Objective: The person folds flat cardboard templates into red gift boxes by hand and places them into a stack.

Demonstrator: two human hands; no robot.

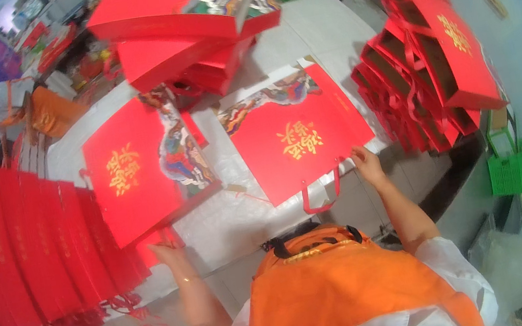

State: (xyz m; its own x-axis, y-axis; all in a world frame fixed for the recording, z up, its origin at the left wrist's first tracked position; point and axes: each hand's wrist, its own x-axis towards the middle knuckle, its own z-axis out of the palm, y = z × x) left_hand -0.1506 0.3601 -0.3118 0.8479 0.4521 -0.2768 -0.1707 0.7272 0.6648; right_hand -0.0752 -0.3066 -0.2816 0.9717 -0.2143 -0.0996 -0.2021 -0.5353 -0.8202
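Observation:
A flat red gift bag (298, 140) with gold lettering and a colourful patterned band lies in front of me. Its red ribbon handle (324, 207) hangs over the table's near edge. My right hand (366, 165) pinches the bag's near right corner. To the left, a thicker red gift bag (139, 168) with the same pattern lies at a slant. At its near end, my left hand (167, 251) closes its fingers on a red edge beside a ribbon; the fingertips are partly hidden.
Several red gift bags stand in a row (35, 246) at the left. More are piled (185, 31) at the far side, and another stack (422, 62) leans at the right. A green basket (511, 168) is beyond the right edge. Another person (27, 108) works at the far left.

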